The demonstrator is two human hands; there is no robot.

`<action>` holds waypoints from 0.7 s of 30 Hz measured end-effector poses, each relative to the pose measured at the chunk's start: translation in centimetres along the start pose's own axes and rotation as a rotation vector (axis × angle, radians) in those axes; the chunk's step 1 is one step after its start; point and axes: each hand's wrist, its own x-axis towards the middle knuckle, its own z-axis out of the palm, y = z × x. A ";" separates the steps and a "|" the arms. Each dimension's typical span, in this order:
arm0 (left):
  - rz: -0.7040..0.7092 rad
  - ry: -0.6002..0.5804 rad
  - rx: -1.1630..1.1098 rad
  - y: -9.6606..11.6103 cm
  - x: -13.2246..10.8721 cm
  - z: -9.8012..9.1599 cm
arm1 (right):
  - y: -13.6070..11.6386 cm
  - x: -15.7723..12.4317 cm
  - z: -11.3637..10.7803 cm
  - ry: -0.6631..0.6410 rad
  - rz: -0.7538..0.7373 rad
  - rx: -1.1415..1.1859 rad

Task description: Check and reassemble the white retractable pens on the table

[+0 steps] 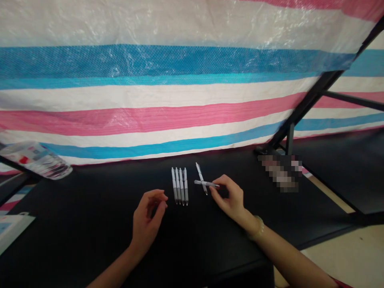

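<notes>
Several white pens [181,186] lie side by side in a row on the black table [99,224], clips at the far end and tips toward me. To the right of that row another white pen [201,178] lies at a slant. My right hand [229,198] pinches one end of a pen [206,183] between thumb and fingers. This held pen points left and crosses over the slanted one; whether the two touch I cannot tell. Just left of the row, my left hand [148,218] has curved fingers, a small gap to the thumb, and nothing in it.
A striped plastic sheet [150,120] hangs behind the table. At the left back a clear plastic container [45,162] lies tilted, and a white boxlike item [13,230] is at the left edge. Dark metal bars [297,110] stand at right, near a pixelated patch.
</notes>
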 end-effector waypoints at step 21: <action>-0.491 -0.040 -0.602 1.5 -1.3 1.3 | -4.5 -2.3 3.0 -0.466 0.748 0.972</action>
